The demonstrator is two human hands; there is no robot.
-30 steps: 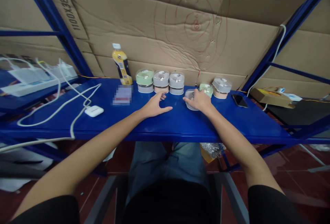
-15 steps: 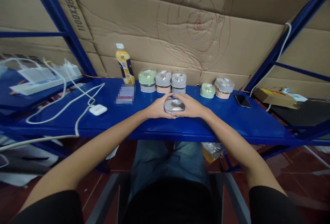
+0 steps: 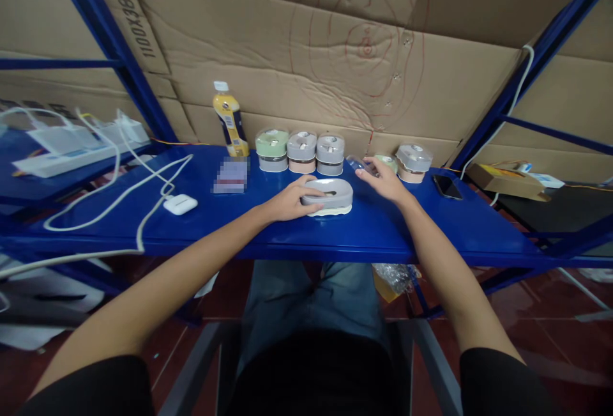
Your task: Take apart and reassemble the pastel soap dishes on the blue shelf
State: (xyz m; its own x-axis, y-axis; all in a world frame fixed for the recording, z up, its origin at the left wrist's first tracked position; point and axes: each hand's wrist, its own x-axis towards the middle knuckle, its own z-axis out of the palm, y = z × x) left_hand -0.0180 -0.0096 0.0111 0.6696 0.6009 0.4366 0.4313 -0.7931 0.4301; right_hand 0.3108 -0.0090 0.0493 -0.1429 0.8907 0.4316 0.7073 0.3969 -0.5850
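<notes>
A grey oval box (image 3: pixel 341 195) stands near the table's front edge, with a cream wavy-edged layer beneath it. Its top is uncovered and shows a hollow with a small dark opening. My left hand (image 3: pixel 287 202) grips the box's left end, thumb in front and fingers behind. Off to the right, my right hand (image 3: pixel 385 181) is closed on a clear plastic lid (image 3: pixel 355 163), raised behind and right of the box. Behind that hand, a green box (image 3: pixel 391 163) is partly hidden.
Stacked boxes with clear lids line the back: green on grey (image 3: pixel 272 147), grey on pink (image 3: pixel 301 151), grey on grey (image 3: pixel 330 153), and another stack (image 3: pixel 413 160) at right. A yellow bottle (image 3: pixel 230 122), earbud case (image 3: pixel 181 204), phone (image 3: pixel 447 186) and white cable (image 3: pixel 141 227) are around.
The clear lid has come off the grey box. My right hand has moved back and right with it, while my left hand stays at the box's left end.
</notes>
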